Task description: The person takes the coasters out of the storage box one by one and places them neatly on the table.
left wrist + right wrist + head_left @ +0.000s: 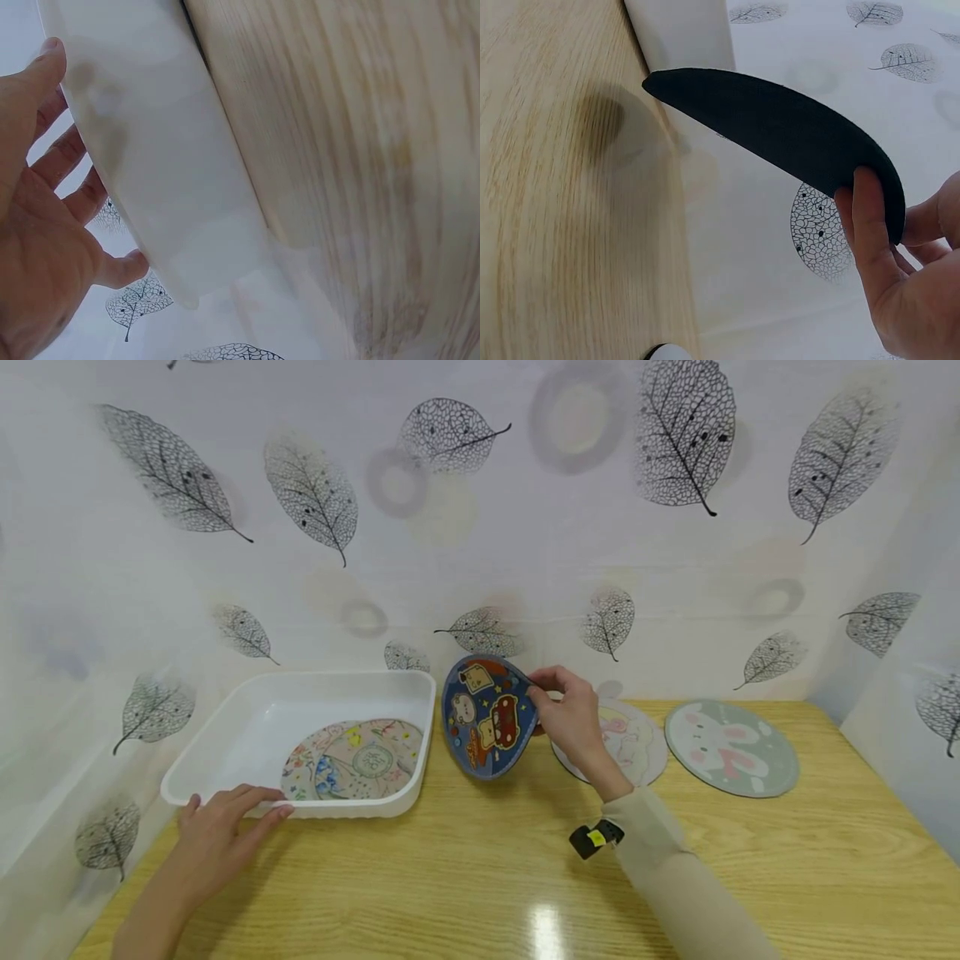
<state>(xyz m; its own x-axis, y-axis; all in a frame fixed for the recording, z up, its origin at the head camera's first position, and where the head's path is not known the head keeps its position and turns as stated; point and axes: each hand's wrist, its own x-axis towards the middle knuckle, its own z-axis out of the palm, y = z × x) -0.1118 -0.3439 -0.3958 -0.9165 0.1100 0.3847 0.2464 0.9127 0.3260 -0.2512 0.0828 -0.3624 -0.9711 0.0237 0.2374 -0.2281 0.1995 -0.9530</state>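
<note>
My right hand (573, 714) pinches a round dark-blue cartoon mat (491, 718) by its right edge. The mat is raised and bent, with its print toward the head camera; its plain black back (772, 127) shows in the right wrist view. To its left stands a white tray (225, 702), where a round floral mat (378, 764) overlaps another floral mat (300, 764). My left hand (221, 831) rests on the tray's near rim at the left, fingers spread and relaxed. The left wrist view shows these fingers (64, 154) along the rim, their tips partly hidden.
Right of the held mat, a pale round mat (637, 739) lies on the wooden table (465, 877), partly hidden by my right hand. Farther right lies a grey-green rabbit mat (731, 747). A leaf-printed white cloth (517, 552) hangs behind the table.
</note>
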